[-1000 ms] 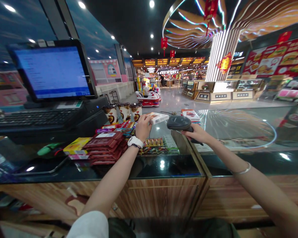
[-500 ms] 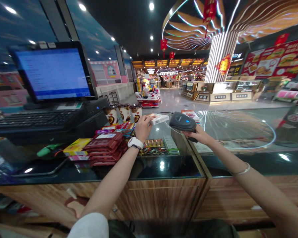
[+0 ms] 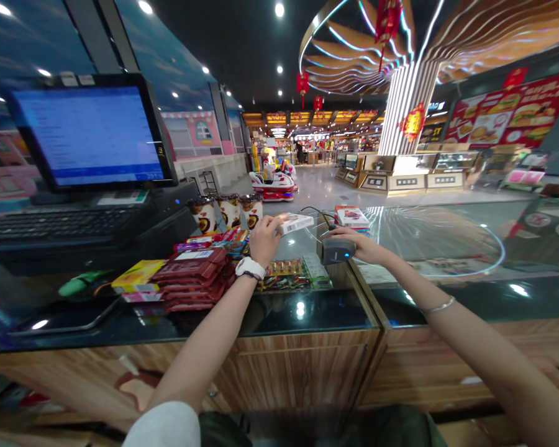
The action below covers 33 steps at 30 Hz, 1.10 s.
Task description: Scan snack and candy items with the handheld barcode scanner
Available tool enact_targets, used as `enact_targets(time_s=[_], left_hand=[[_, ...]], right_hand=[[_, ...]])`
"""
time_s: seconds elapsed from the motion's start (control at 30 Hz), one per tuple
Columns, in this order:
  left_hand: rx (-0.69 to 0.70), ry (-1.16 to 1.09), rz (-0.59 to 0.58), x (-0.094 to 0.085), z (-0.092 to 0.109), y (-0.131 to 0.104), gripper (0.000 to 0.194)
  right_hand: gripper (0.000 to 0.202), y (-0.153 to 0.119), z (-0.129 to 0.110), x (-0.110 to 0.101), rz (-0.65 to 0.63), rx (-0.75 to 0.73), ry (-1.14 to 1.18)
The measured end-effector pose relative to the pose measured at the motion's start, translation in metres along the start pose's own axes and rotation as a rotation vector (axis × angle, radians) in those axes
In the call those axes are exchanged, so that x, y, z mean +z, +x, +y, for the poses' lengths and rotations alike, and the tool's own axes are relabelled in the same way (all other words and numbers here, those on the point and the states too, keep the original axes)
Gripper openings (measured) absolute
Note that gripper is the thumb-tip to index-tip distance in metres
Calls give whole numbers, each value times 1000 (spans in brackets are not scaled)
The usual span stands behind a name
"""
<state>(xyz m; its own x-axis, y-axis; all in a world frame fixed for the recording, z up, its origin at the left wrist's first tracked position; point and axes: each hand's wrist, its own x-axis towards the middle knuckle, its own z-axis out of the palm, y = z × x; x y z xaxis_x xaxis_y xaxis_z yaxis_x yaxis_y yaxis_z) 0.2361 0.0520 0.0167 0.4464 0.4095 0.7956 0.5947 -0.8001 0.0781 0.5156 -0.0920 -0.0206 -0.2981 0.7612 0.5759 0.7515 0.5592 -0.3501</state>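
Observation:
My left hand [image 3: 265, 241] grips a small white box [image 3: 296, 223] by its left end, above the counter; dark bars like a barcode show on its near side. To its right, my right hand [image 3: 356, 243] is closed around a black barcode scanner [image 3: 336, 251] whose head is tilted down, a blue light lit on it. The scanner and the box are apart. Just behind the scanner lies a small stack of boxes with a red and white box [image 3: 352, 216] on top. Left of my left hand are dark red packets [image 3: 194, 273] in a pile.
A monitor [image 3: 90, 136] and a keyboard [image 3: 51, 225] stand at the left. Lidded paper cups [image 3: 229, 211] are lined up behind colourful packets. A yellow box [image 3: 138, 276] sits beside the pile. A glass-topped counter [image 3: 428, 233] extends to the right.
My right hand has turned the scanner so its head points down and lowered it slightly. The box in my left hand stays nearly in place. The view has shifted a little.

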Motion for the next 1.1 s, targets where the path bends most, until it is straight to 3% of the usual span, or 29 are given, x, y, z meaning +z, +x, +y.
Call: enact_targets(time_s=[0.3,0.67,0.77,0.9,1.0,1.1], left_hand=[[20,-1,-2,2,0,-1,21],[45,-51,-53,-3,7,-5,21],[75,-89,-63,-5,7,-5,23],[120,-137,-65,-10,8,-3,22],[155,-159,-48,-19,15,-3,21],[147,-165,-39,-32,26,-8,20]], right_hand=[[39,-6,41,9,-111,13,21],[40,-6,31,12,-184,87,56],[44,-4,18,5,-102,170,28],[61,14,-18,3,212,265,-27],[73,36,-51,13,252,241,-75],[51,49,-78,28,272,220,-248]])
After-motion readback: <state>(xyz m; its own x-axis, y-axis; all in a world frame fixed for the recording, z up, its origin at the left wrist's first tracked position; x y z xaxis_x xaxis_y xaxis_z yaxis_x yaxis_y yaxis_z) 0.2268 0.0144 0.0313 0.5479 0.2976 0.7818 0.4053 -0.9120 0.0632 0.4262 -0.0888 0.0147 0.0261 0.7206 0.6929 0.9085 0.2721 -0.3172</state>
